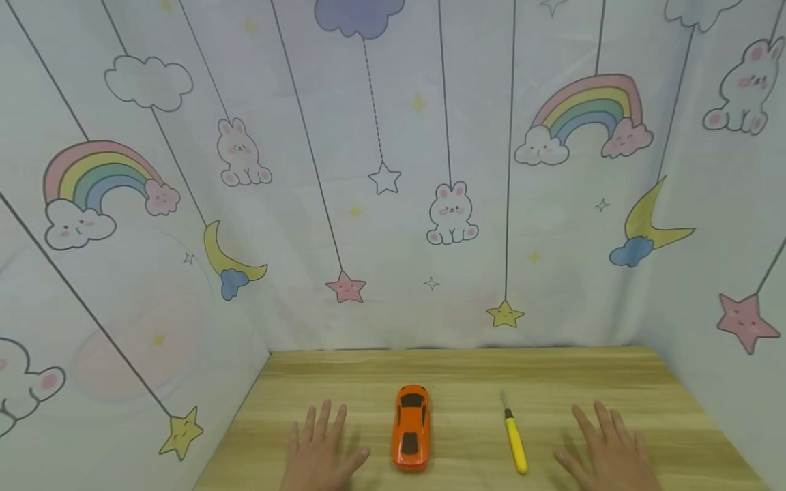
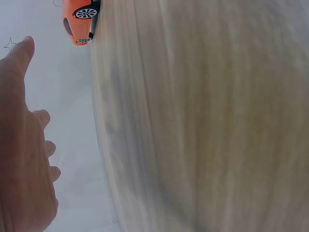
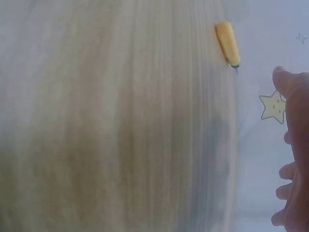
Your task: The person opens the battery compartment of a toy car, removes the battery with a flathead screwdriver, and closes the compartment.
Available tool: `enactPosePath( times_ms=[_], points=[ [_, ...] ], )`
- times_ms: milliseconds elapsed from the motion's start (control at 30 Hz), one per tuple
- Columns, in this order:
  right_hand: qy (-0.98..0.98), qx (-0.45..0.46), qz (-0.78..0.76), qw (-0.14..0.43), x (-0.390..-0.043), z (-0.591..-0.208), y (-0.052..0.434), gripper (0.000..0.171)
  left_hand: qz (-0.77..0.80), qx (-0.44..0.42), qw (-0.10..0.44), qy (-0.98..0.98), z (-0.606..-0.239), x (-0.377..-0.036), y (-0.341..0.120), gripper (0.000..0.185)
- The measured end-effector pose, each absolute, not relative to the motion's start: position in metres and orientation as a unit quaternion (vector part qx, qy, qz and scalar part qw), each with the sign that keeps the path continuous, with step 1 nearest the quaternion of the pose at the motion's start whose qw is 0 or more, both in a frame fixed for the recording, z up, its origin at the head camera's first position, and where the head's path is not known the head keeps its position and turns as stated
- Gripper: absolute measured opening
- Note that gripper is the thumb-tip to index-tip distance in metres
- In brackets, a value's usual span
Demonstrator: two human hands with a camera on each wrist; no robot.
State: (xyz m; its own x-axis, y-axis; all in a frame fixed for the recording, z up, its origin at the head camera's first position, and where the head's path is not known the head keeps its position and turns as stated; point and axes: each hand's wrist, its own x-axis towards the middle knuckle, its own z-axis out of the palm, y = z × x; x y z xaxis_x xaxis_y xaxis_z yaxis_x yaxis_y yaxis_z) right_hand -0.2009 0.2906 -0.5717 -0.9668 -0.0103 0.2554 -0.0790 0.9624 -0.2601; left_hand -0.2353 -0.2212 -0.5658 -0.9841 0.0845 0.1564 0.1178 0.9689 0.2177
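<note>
- Both hands are lying flat on the wooden table (image 1: 614,372) right now, palms down, fingers spread and holding nothing at all.
- The left hand (image 1: 319,453) is resting just beside the orange toy car (image 1: 411,427), its thumb stretching toward the car's near end but not touching it.
- The right hand (image 1: 608,450) is sitting near the yellow-handled tool (image 1: 513,442), a clear strip of bare wood showing between them.
- The car is lying between the two hands, its long axis running straight away from the person toward the back wall; which end is its nose I cannot tell.
- The tool is lying almost parallel to the car, yellow handle nearest the person, thin dark tip pointing away and leaning slightly left.
- From the left wrist, one end of the car (image 2: 80,20) is peeking in, a wheel showing; from the right wrist, the yellow handle (image 3: 227,42) is showing with its dark tip.
- Behind everything, a pastel curtain (image 1: 393,170) with rainbows, bunnies and stars is hanging round the table.
</note>
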Motion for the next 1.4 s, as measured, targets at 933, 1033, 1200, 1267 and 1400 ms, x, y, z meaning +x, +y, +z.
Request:
enactPosePath(
  times_ms=[933,1033,1200,1267,1400],
  points=[
    [-0.962,0.031,0.257,0.085,-0.204,-0.557,0.259,0.087,-0.258,-0.035,0.055,-0.964,-0.551,-0.238,-0.194,0.085],
    [-0.959,0.029,0.273,0.075,-0.204,-0.556,0.252,0.087,-0.274,-0.029,0.053,-0.960,-0.549,-0.237,-0.193,0.084],
    [-0.951,0.033,0.302,0.066,-0.204,-0.553,0.240,0.087,-0.297,-0.024,0.056,-0.953,-0.548,-0.235,-0.191,0.083],
    [-0.948,0.031,0.311,0.058,-0.205,-0.552,0.236,0.090,-0.306,-0.022,0.057,-0.950,-0.548,-0.235,-0.191,0.083],
    [-0.943,0.030,0.327,0.055,-0.208,-0.552,0.225,0.092,-0.324,-0.015,0.052,-0.945,-0.546,-0.236,-0.190,0.079]
  ],
)
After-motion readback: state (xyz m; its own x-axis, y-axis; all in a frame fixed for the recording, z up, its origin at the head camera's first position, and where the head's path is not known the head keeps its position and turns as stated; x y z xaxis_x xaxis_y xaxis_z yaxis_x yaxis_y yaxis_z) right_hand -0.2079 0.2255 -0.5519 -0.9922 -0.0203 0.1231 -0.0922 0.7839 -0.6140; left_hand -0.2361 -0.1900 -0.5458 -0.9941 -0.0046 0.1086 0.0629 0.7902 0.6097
